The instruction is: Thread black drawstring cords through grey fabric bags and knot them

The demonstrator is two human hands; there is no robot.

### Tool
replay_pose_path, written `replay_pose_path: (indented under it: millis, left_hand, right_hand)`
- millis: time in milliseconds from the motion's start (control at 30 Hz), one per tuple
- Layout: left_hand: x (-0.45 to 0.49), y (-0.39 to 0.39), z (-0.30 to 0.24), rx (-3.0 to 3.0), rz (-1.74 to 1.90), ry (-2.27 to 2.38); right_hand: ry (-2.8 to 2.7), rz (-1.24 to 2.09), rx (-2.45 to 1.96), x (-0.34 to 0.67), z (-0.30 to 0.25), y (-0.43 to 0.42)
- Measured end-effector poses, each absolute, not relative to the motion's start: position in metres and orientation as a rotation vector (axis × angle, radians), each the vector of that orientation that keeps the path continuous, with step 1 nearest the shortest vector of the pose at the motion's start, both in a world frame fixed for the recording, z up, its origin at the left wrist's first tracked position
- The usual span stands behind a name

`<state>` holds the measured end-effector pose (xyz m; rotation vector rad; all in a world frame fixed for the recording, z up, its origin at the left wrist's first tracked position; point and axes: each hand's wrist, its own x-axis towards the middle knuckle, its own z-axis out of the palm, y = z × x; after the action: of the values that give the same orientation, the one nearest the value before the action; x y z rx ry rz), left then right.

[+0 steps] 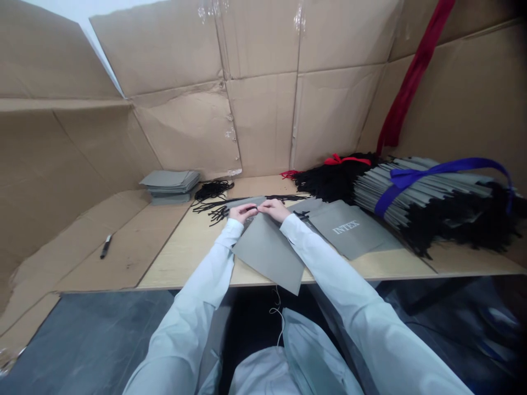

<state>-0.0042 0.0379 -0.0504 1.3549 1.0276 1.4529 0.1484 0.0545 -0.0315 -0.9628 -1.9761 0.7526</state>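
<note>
A flat grey bag [269,249] hangs at a slant over the table's front edge, its upper end between my hands. My left hand [242,212] is closed in a pinch at that upper end, where a small dark piece, maybe cord, shows at the fingertips. Right beside it, my right hand [274,209] pinches the top of the same bag, fingertips almost touching the left ones. Black cords [214,211] lie spread on the table just behind and left of my hands. To the right rest more flat grey bags [346,227], the top one printed INTEX.
A stack of grey bags [171,184] and a coil of black cord [214,189] sit at back left. A marker [106,247] lies on the left cardboard. At right are a black cord bundle [329,178] and a bundle of bags tied with blue ribbon [424,175]. Cardboard walls [263,120] surround the table.
</note>
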Motion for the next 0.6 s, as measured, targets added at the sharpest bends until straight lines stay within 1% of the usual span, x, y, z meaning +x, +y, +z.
replay_pose_path:
  millis: [100,200,433,600]
  left_hand:
    - [-0.004,0.042,-0.056,1.274,1.452,1.029]
    - [-0.003,0.043,-0.059,1.123,1.481,0.977]
    - [0.004,0.044,-0.063,0.839,1.57,0.89]
    - [0.01,0.042,-0.064,0.892,1.472,0.858]
  right_hand:
    - [-2.136,0.298,-1.039,0.147,-0.034,0.052]
    - [-2.237,0.092,-1.071,0.144,-0.035,0.047]
    - [-2.261,-0.054,-1.285,0.137,-0.034,0.035]
    - [-2.25,0.041,-1.246,0.133,-0.037,0.038]
